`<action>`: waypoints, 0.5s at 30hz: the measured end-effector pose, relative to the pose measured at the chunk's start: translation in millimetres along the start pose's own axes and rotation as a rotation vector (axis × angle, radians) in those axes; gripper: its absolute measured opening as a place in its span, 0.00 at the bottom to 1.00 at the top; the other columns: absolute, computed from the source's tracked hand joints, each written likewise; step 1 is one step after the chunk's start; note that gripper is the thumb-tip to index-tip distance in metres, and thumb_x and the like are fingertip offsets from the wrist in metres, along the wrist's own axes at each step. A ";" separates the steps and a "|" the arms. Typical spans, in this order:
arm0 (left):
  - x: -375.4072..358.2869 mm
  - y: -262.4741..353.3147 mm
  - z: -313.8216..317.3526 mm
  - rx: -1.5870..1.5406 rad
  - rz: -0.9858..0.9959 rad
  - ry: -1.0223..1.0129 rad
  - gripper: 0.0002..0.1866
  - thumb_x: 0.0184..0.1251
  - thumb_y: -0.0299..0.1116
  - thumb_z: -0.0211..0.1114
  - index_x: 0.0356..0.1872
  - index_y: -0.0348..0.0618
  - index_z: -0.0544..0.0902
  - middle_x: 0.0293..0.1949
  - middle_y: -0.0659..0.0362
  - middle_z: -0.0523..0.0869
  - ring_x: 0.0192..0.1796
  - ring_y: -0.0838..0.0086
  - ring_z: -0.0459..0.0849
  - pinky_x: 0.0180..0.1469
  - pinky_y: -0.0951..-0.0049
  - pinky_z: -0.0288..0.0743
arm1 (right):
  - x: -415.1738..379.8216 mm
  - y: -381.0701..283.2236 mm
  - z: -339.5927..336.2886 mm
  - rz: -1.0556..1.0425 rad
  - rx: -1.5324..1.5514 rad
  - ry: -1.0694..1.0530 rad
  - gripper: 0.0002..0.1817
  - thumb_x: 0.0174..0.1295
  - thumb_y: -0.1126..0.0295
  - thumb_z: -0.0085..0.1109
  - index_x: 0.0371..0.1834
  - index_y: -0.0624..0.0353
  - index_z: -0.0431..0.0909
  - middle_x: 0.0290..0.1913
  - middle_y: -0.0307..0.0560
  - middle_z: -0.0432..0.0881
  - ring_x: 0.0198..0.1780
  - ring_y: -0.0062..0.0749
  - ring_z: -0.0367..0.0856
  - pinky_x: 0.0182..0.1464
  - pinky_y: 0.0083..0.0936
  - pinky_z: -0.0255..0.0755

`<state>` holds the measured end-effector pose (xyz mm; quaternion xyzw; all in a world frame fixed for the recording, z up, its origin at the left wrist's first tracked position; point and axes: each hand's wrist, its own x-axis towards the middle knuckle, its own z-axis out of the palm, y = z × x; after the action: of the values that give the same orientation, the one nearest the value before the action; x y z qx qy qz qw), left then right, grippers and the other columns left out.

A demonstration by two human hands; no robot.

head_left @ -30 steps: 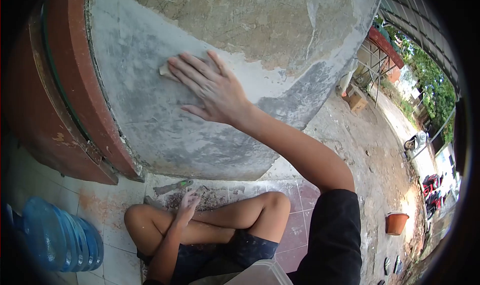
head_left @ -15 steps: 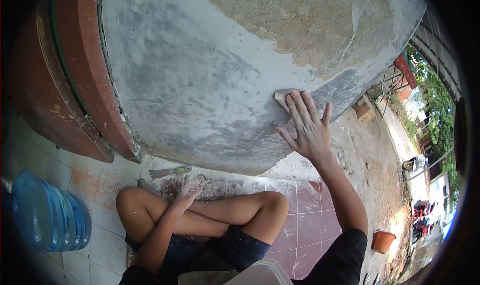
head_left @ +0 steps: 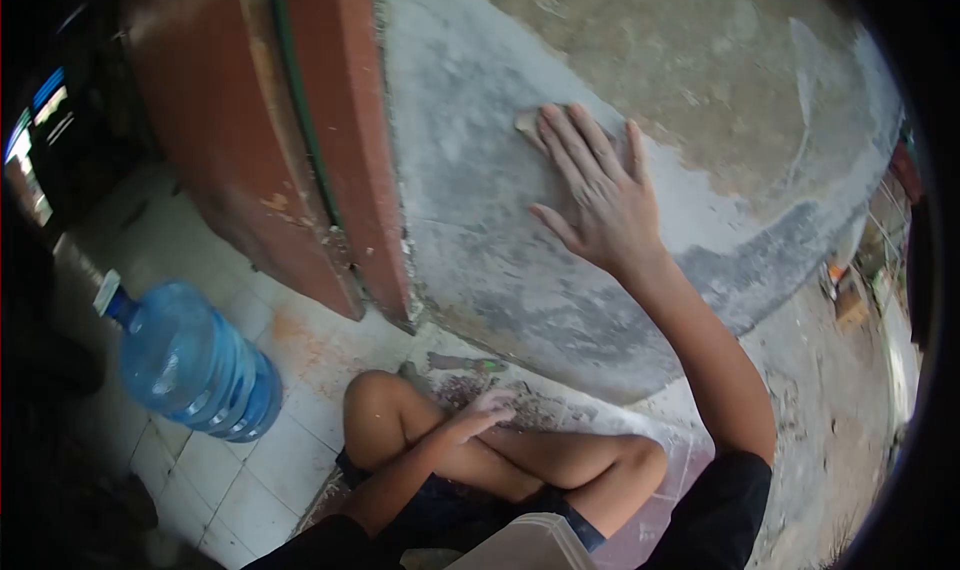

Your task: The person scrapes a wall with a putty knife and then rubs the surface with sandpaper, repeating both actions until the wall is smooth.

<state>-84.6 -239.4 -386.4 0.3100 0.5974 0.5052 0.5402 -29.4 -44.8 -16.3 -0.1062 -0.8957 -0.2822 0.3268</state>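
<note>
My right hand (head_left: 598,195) lies against the grey patchy wall (head_left: 480,180), its fingers pressing a small pale sheet (head_left: 531,128) flat to the surface. Most of that sheet is hidden under the fingers; one edge shows beyond the fingertips. My left hand (head_left: 483,413) rests over my crossed legs with its fingers apart and nothing in it. Just beyond the left hand, a scraper with a green-marked handle (head_left: 480,365) lies on the dusty floor at the foot of the wall.
A large blue water bottle (head_left: 195,360) stands on the white tiles (head_left: 290,470) at the left. The reddish-brown door frame (head_left: 345,120) borders the wall. A translucent container (head_left: 530,545) is at the bottom edge, and a cardboard box (head_left: 851,302) is far right.
My right hand and the pale sheet have moved up and left across the wall. The camera view has turned left, showing more of the bottle and door frame. My left hand stays over my legs.
</note>
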 end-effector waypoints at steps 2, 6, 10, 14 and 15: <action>3.6 -15.0 -6.2 -0.055 0.029 -0.064 0.32 0.67 0.45 0.69 0.70 0.50 0.70 0.56 0.61 0.79 0.51 0.76 0.78 0.48 0.71 0.74 | -1.0 -2.2 -6.3 0.001 0.018 0.000 0.48 0.58 0.45 0.61 0.81 0.46 0.54 0.82 0.34 0.54 0.82 0.29 0.48 0.80 0.49 0.37; -6.4 -13.5 -11.4 -0.080 0.143 -0.031 0.32 0.69 0.43 0.68 0.71 0.44 0.69 0.62 0.58 0.74 0.56 0.76 0.74 0.54 0.73 0.73 | -29.6 -3.5 -1.0 0.064 -0.074 -0.053 0.48 0.60 0.46 0.60 0.82 0.48 0.51 0.82 0.35 0.52 0.83 0.31 0.45 0.80 0.52 0.28; 3.2 -21.0 -1.4 -0.051 0.217 0.001 0.31 0.71 0.46 0.67 0.70 0.48 0.69 0.48 0.62 0.81 0.48 0.78 0.79 0.46 0.76 0.74 | -80.8 18.7 6.4 0.071 -0.210 -0.105 0.47 0.61 0.45 0.58 0.82 0.49 0.52 0.82 0.36 0.52 0.83 0.32 0.45 0.79 0.55 0.26; 6.0 -24.8 2.7 -0.099 0.192 -0.091 0.28 0.70 0.42 0.68 0.67 0.45 0.73 0.53 0.58 0.82 0.50 0.75 0.81 0.49 0.75 0.75 | -159.3 48.6 -9.3 0.122 -0.253 -0.288 0.44 0.64 0.42 0.55 0.81 0.48 0.55 0.82 0.37 0.53 0.82 0.32 0.47 0.78 0.60 0.32; 9.5 -20.1 7.0 -0.099 0.056 -0.069 0.29 0.69 0.43 0.69 0.67 0.42 0.72 0.48 0.59 0.82 0.46 0.76 0.81 0.45 0.76 0.74 | -176.1 55.0 -13.7 0.158 -0.273 -0.346 0.44 0.63 0.40 0.55 0.80 0.46 0.56 0.82 0.36 0.53 0.82 0.31 0.47 0.78 0.60 0.33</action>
<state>-76.5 -234.8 -407.8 0.3166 0.5437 0.5382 0.5608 132.9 -8.8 -97.4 -0.2660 -0.8808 -0.3517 0.1722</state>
